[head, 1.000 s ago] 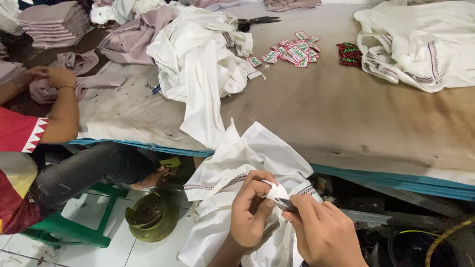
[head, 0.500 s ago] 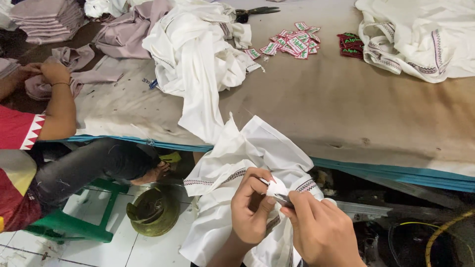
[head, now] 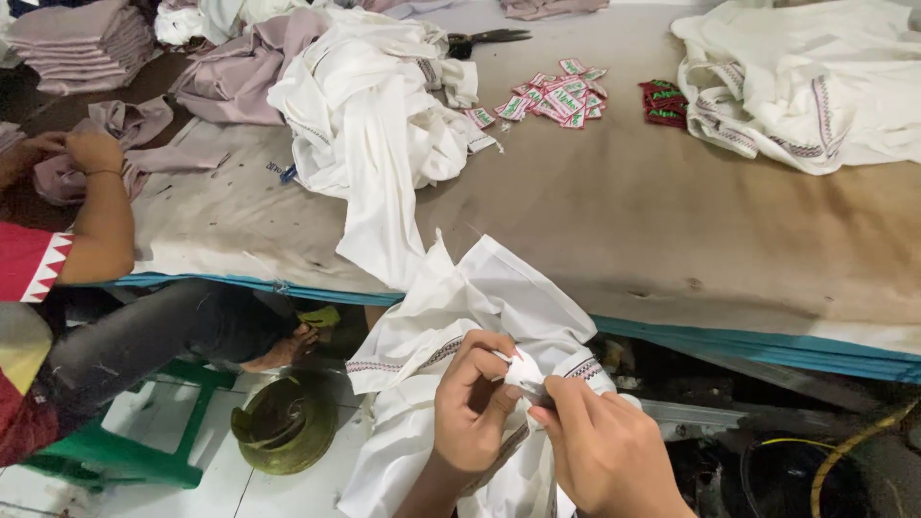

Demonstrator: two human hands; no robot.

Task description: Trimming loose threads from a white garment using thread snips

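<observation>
Left hand (head: 475, 403) and right hand (head: 604, 451) meet low in the head view, below the counter (head: 652, 221) edge. Both are clenched on a fold of a white garment (head: 460, 317) with dark patterned trim; the left fingers curl over the cloth, and the right thumb and forefinger pinch a small whitish bit at the fold. What that bit is, cannot tell. The garment hangs from the hands toward the floor, its upper part just beside the counter's blue-edged front.

On the counter: a heap of white garments (head: 374, 125) left of centre, another white pile (head: 815, 77) far right, a scatter of small red-and-green labels (head: 552, 96) between them, a darker red stack (head: 664, 104) just beside those, scissors (head: 484, 38) at the far edge. Mauve folded cloth (head: 82, 43) far left.

Another person's arm (head: 101, 211) rests on the counter's left end; that person sits on a green stool (head: 115, 451). A round olive-green metal vessel (head: 286, 422) stands on the tiled floor near the stool.
</observation>
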